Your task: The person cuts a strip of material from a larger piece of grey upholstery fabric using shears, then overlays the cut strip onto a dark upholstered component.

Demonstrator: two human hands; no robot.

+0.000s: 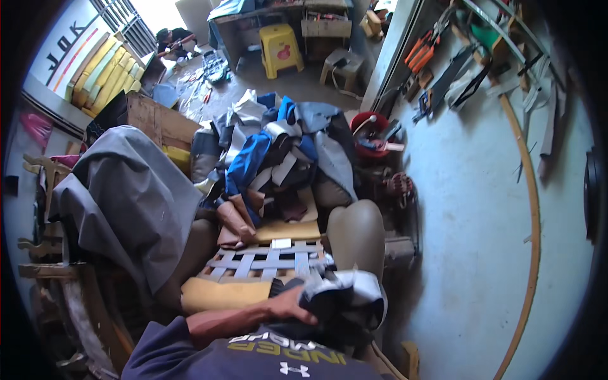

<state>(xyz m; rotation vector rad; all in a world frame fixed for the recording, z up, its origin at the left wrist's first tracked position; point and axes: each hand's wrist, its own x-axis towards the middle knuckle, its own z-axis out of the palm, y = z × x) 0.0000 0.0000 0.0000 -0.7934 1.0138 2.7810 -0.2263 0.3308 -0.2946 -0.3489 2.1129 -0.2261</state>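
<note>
My left hand (292,306) reaches across my body from the left, its fingers curled against a crumpled bundle of black and silver sheet material (354,292) low in the middle. The bundle hides part of the fingers, and my right hand does not show. Just beyond is a seat frame with interwoven grey straps (269,261). A yellow foam pad (231,295) runs along its near edge, and a padded brown-grey armrest (358,234) rises on its right. A small white block (281,243) rests on the straps.
Blue, grey and brown fabric scraps (253,149) are heaped beyond the seat. Grey cloth (136,190) drapes over the left side. Farther off stand a red bucket (373,136), a yellow stool (280,52) and a workbench (253,16). Another person (174,41) is at the far left. Tools (423,52) hang on the right wall.
</note>
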